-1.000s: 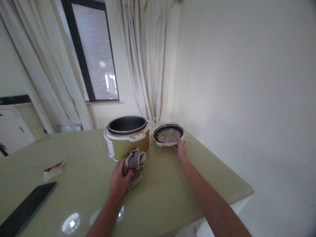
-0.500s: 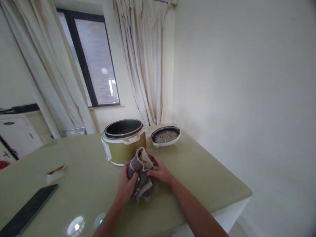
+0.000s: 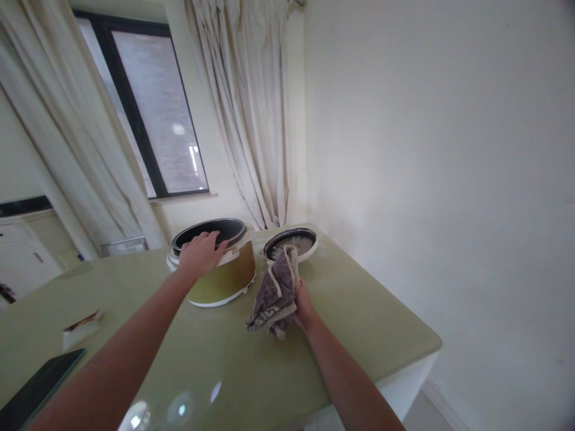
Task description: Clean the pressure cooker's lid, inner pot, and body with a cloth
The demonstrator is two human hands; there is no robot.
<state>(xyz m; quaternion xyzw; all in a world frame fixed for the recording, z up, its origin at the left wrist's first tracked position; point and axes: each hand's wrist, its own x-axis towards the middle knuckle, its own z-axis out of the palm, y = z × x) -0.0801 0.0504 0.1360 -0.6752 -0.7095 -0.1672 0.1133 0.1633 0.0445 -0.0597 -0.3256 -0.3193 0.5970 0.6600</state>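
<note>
– How are our hands?
– Right hand [image 3: 303,304] closed on the cloth [image 3: 276,293], which hangs before the lid [image 3: 311,247] on the desk [image 3: 359,323]. Left hand [image 3: 200,255] loosely curved at the rim of the pot [image 3: 224,280]; whether it grips, we cannot tell.
– Advice?
– We should brace the pot lightly and gather the cloth's loose folds.

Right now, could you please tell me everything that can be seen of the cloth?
The cloth is greyish purple with pale edging and a pale pattern near its lower end. It looks like soft fabric, bunched in loose folds. The right hand grips it at its right side, and it slants down to the left in front of the table. Its top overlaps the lid in this view; whether it touches the lid or table is unclear.
</note>
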